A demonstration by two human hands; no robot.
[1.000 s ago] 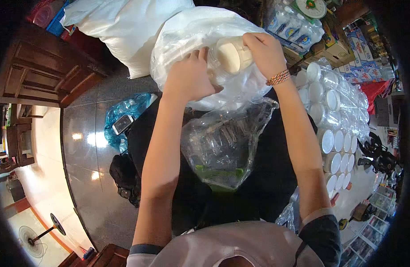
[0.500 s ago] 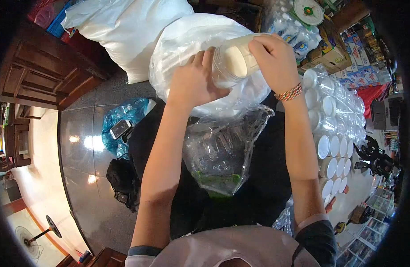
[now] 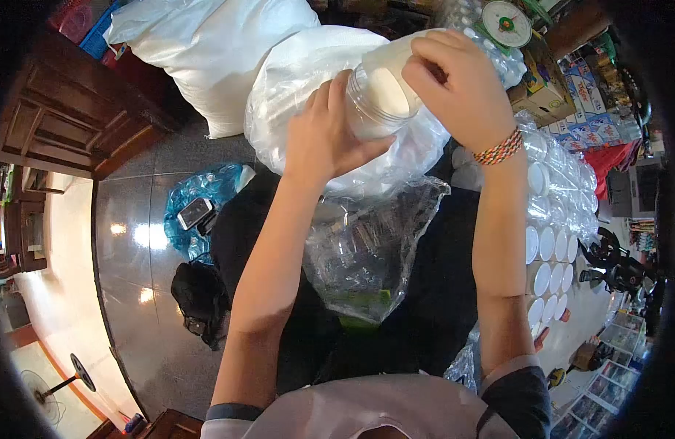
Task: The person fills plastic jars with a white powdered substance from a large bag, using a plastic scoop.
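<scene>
My left hand [image 3: 326,135] is wrapped round a clear plastic jar [image 3: 359,117], held tilted with its mouth toward my right hand. My right hand [image 3: 462,88] grips a pale translucent scoop [image 3: 400,53], its fingers curled over the near side. The scoop's end sits in the jar's mouth, and white grainy stuff [image 3: 386,93] shows there. Right below and behind the jar bulges a big clear plastic bag [image 3: 279,95] full of white contents. Across my lap lies a loose, see-through plastic bag [image 3: 359,256].
A tall white sack [image 3: 213,66] stands behind on the left. To the right are stacked jars with white lids [image 3: 546,278], some in plastic wrap. A dial scale [image 3: 507,23] stands at the back right. A phone [image 3: 196,213] rests on a blue plastic bag [image 3: 178,194] at left.
My right hand has moved up and a little right, with the scoop tipped more steeply into the jar. My left hand keeps its hold on the jar, which has shifted slightly.
</scene>
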